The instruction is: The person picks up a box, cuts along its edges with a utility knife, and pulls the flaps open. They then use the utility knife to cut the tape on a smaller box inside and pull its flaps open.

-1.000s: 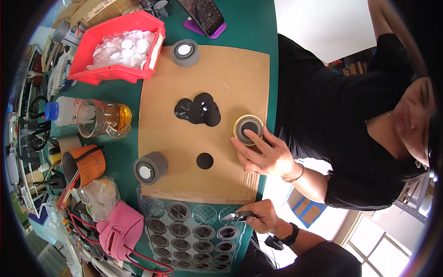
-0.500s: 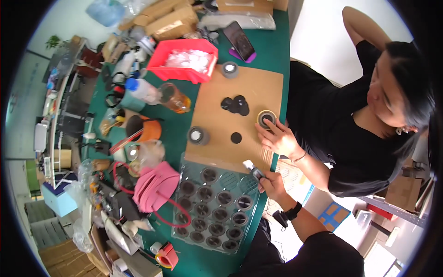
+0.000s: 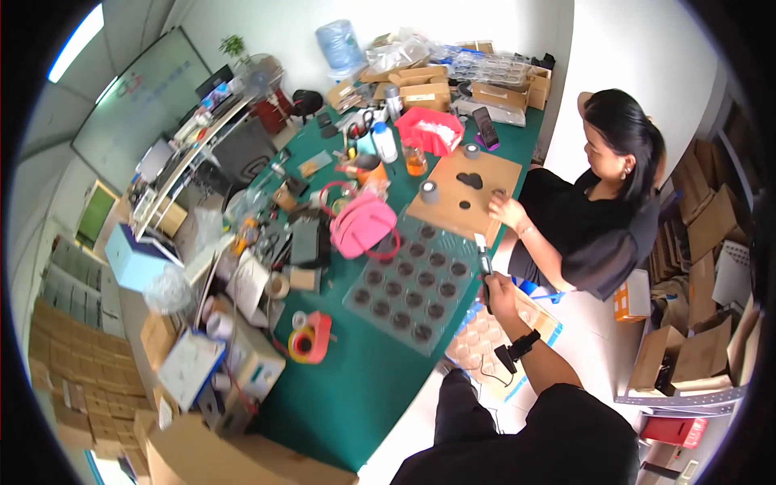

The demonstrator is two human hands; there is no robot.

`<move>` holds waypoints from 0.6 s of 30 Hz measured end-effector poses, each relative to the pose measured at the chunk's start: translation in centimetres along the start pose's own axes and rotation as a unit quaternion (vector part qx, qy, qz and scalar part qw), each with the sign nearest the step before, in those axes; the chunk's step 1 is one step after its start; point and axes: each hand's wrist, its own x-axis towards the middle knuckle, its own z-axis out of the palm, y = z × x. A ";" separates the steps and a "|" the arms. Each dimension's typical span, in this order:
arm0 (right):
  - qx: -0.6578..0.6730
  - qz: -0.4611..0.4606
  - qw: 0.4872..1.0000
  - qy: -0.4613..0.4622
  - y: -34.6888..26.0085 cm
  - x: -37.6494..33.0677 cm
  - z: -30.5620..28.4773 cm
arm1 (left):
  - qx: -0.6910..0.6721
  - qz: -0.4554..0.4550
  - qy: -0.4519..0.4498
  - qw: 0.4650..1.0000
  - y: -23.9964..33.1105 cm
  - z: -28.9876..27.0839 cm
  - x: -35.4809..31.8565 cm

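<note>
A slim hand tool with a pale flat tip and dark handle (image 3: 485,263) points away from me over the long edge of the green desk (image 3: 323,412), near the closest corner of a brown cardboard sheet (image 3: 453,224); I cannot tell whether it touches. The fingers of my right hand (image 3: 503,295) are wrapped around its handle. My left hand is out of view. Left of the tool, a clear plastic tray of round dark pieces (image 3: 398,304) lies beside the cardboard. On the cardboard are a cluster of overlapping black discs (image 3: 469,180), one separate black disc (image 3: 465,205), and a grey cylinder (image 3: 428,194) at the left edge. A co-worker's hand (image 3: 508,212) is at the right edge, too blurred to tell what it pinches. A red plastic bin of white pieces (image 3: 436,147) stands beyond the far edge.
</note>
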 end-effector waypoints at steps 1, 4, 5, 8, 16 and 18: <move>-0.008 -0.002 1.000 -0.006 -0.1 -3.3 0.6 | 0.025 -0.079 0.003 0.997 2.0 -0.9 -1.8; -0.063 0.075 0.994 -0.049 -2.7 -13.6 3.6 | 0.093 -0.307 0.005 0.947 7.7 -3.3 -6.3; -0.065 0.100 0.990 -0.068 -5.0 -16.8 5.2 | 0.119 -0.379 0.003 0.918 8.9 -3.7 -7.9; -0.034 0.005 0.988 -0.150 -8.7 -20.8 7.2 | 0.157 -0.306 -0.086 0.935 8.3 -0.5 -20.4; -0.011 -0.052 0.909 -0.414 -24.4 -32.4 14.6 | 0.105 -0.540 -0.067 0.833 9.9 -6.1 -7.4; -0.063 -0.045 0.851 -0.520 -22.4 -34.7 14.2 | 0.087 -0.529 -0.033 0.844 9.4 -5.7 -6.0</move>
